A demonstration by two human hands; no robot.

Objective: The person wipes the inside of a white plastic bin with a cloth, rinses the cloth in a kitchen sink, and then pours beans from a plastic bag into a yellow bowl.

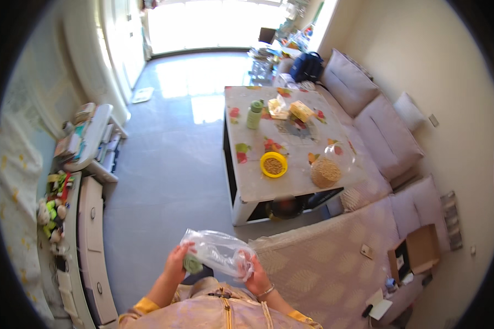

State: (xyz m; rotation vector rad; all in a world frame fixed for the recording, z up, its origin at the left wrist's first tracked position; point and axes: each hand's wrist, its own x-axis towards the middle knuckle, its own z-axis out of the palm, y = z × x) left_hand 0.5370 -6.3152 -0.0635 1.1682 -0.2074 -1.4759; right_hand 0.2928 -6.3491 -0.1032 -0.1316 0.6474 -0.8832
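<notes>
A clear plastic bag [216, 249] is stretched between my two hands, low in the picture in front of my body. My left hand [178, 261] grips its left end, with a rolled light-green thing [192, 264] against the fingers. Bunched plastic at the right end is held by my right hand [253, 271], which has a bracelet at the wrist. Beyond my hands, on the table [247, 181], a yellow-rimmed bowl [273, 165] holds small tan pieces. To its right stands a clear container of similar pieces [326, 172], with a round transparent lid [338, 153] beside it.
A green bottle [254, 114], a tissue pack [277, 107] and a yellow box [301, 111] stand farther back on the table. The sofa [321, 263] lies to the right, bearing a phone [367, 251] and an opened cardboard box [422, 251]. Drawers [94, 242] line the left side.
</notes>
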